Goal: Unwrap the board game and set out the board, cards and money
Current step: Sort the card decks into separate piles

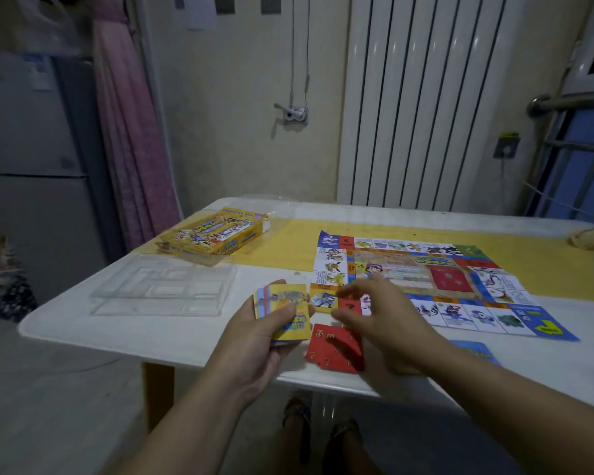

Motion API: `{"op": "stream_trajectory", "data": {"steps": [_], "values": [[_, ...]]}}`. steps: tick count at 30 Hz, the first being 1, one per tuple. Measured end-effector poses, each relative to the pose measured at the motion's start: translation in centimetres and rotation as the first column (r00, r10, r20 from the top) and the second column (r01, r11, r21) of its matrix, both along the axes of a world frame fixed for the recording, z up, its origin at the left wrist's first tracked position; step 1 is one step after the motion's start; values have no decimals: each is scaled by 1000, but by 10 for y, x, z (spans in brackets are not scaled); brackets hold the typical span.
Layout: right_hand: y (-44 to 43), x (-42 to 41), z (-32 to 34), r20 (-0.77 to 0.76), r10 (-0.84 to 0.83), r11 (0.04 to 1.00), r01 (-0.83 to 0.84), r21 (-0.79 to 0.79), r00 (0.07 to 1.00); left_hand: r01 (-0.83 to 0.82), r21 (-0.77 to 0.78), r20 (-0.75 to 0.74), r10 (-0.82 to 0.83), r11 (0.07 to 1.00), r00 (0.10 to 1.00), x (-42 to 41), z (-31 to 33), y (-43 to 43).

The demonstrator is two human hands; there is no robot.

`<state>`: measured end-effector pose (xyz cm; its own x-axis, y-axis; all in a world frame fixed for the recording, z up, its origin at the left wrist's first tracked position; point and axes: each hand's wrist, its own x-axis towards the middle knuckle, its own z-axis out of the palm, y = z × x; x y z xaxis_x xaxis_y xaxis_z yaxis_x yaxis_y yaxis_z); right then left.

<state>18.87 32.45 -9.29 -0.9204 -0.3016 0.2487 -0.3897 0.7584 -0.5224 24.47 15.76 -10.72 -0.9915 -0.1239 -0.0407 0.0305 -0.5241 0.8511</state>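
Gripping the yellow card stack (290,311), the left hand (254,341) sits just left of the red cards (333,351) on the table (144,327). The right hand (381,313), fingers loosely spread and holding nothing, hovers directly above them and is nearer. The red cards lie at the near-left corner of the board (426,279).

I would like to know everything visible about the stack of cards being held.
The stack of cards is yellow on top with blurred cartoon print; red and blue edges fan out at its left. The left hand grips it, thumb across the top, above the table, left of the red cards.
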Motion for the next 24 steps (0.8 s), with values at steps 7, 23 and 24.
{"op": "stream_trajectory", "data": {"steps": [7,23,24], "values": [[15,16,28,257,194,914,-79,-398,947,124,-145,-30,-129,982,991,4,2,39],[74,34,31,384,253,740,78,-668,888,114,-228,-27,-123,967,992,-13,7,75],[75,34,29,365,222,787,55,-614,904,114,-255,-32,-126,960,992,-14,6,79]]}}
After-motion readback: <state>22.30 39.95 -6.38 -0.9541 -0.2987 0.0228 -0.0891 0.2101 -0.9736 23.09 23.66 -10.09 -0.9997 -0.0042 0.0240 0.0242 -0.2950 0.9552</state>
